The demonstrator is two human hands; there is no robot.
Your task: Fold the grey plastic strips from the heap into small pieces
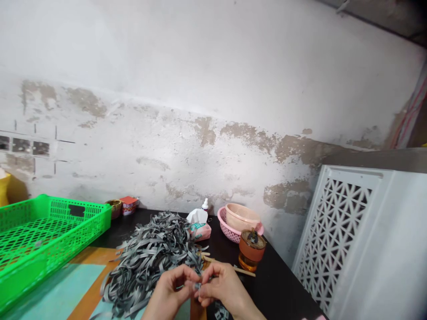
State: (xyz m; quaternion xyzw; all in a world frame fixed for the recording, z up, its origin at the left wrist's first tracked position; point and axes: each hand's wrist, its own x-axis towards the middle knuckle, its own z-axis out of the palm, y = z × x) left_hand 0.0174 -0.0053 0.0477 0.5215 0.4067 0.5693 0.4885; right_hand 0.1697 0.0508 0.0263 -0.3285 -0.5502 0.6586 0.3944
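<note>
Low in the middle of the view, my left hand (173, 291) and my right hand (222, 286) meet fingertip to fingertip. Both are closed in a pinch around a small grey piece (197, 286); the fingers cover most of it, so its exact kind is unclear. Just left of and behind my hands lies a big tangled heap of grey flat straps (153, 253). A thin wooden stick (245, 271) rests on the table behind my right hand. Several small dark grey bits (220, 310) lie on the black tabletop below my right wrist.
A green plastic crate (56, 246) stands on the left. Behind the heap are a tissue pack (201, 231), a white-capped bottle (205, 205) and two small tins (128, 206). Pink basins (243, 216) and a lidded glass jar (252, 251) stand right, near a white vented panel (336, 235).
</note>
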